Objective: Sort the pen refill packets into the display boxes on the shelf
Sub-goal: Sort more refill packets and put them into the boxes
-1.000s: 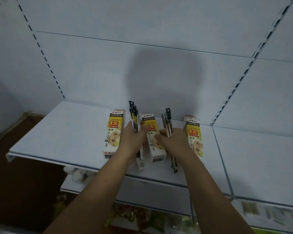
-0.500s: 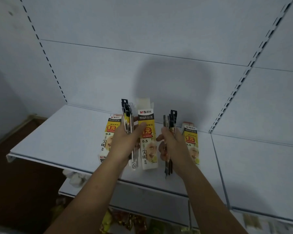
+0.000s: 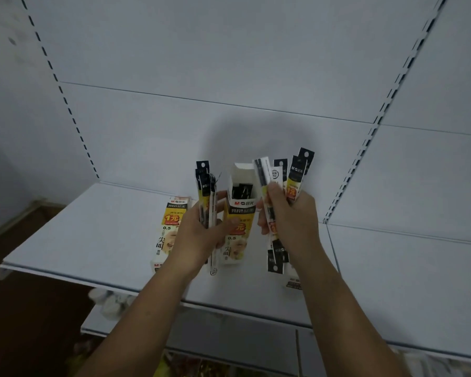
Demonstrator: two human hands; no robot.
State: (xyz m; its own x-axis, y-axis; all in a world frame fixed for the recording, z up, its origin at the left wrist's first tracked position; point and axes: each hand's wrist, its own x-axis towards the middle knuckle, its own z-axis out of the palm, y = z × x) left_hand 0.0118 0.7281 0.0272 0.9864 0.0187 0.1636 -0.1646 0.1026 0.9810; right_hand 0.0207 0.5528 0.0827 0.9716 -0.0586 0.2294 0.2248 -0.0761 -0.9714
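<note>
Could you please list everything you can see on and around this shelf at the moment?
left display box: one, yellow and white, lying flat on the shelf
middle display box: one, yellow and white, upright, top open, dark packets inside
right display box: one, white end showing, mostly hidden behind the right wrist
left bundle: several refill packets, black and yellow
fanned packets: several, black, yellow, white
shelf: one, white
left hand: grips the left bundle, thumb on the middle display box
right hand: grips the fanned packets

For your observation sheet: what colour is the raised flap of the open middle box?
White; the flap of the box shows best in the head view.
</note>
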